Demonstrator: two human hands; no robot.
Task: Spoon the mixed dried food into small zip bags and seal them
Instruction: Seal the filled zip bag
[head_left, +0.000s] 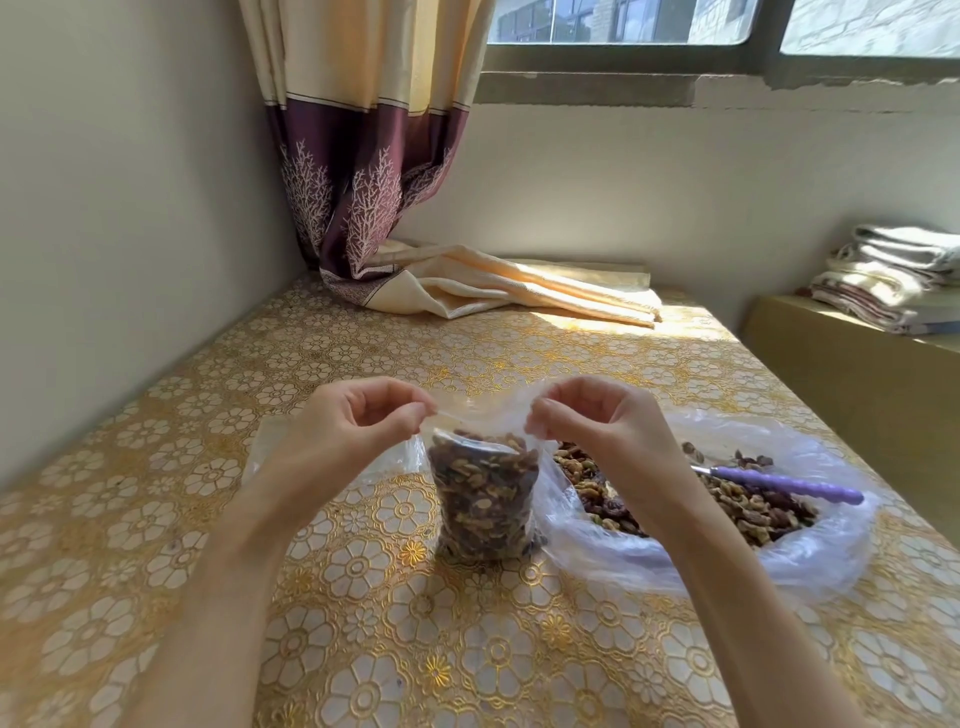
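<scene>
A room in a home: a tabletop (363, 597) under a gold floral cloth stands in a corner beneath a window (623, 31), beside a patterned curtain (363, 171) and folded blankets (893, 275).

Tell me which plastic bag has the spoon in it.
The large open bag right of the small filled zip bag; the purple-handled spoon lies inside.

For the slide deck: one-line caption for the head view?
Both hands pinch the filled zip bag's top to seal it.
</scene>
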